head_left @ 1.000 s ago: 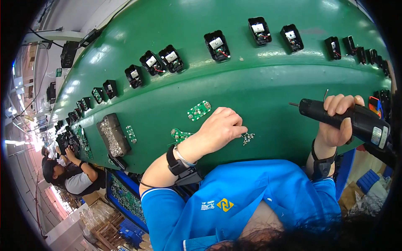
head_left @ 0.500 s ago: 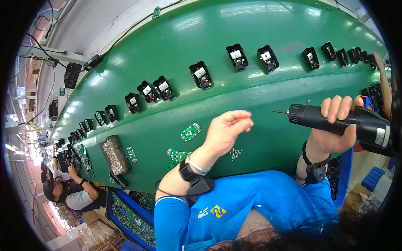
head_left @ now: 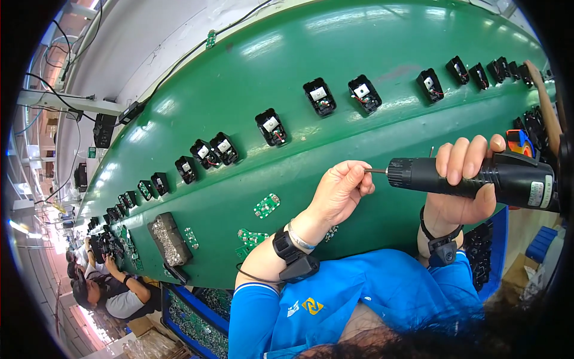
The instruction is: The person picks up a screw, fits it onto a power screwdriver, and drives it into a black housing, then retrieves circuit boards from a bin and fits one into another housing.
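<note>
My right hand [head_left: 459, 204] is wrapped round a black electric screwdriver [head_left: 412, 174], held level with its bit pointing left. At the tip of the bit [head_left: 375, 171], my left hand [head_left: 339, 192] has its thumb and fingers pinched together; whatever lies between them is too small to make out. Just below my left wrist is a small pile of screws [head_left: 331, 232], partly covered by the arm. A green circuit board [head_left: 267, 206] lies left of that hand, and more boards [head_left: 251, 238] lie beside my left forearm.
Black housings [head_left: 272, 127] with white parts and wires stand in a row along the green work surface [head_left: 359, 140]. A dark tray of small metal parts [head_left: 169, 239] sits at left. Blue bins [head_left: 197, 320] are below. Another person [head_left: 113, 287] works at far left; another arm [head_left: 543, 105] reaches in at right.
My left hand has closed into a pinch and met the screwdriver bit. The screwdriver has shifted a little left in my right hand. The whole view has shifted slightly.
</note>
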Demonstrator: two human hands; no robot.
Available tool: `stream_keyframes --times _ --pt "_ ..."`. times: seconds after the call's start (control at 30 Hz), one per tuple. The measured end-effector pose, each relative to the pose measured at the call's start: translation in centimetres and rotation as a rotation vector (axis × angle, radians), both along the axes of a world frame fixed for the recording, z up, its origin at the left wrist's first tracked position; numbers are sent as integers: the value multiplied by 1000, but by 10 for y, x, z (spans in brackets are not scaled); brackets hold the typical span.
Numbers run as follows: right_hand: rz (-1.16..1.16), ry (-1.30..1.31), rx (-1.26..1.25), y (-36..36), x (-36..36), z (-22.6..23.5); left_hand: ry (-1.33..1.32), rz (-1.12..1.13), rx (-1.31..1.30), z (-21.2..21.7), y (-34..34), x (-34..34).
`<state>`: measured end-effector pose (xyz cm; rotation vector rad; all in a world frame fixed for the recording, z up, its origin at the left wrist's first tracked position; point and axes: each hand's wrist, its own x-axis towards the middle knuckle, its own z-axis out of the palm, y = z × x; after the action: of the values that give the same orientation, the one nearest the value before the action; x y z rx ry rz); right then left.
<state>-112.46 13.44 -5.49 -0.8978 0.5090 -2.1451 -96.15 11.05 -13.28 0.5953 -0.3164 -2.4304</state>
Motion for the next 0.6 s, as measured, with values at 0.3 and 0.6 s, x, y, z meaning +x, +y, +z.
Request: stream_keyframes --times 0.3,0.6 --pt "12 76 7 1 -2 1 -218 -6 -148 2 -1 -7" --pt "-154 181 -81 -38 -28 -12 -1274 121 -1806 18 -80 -13"
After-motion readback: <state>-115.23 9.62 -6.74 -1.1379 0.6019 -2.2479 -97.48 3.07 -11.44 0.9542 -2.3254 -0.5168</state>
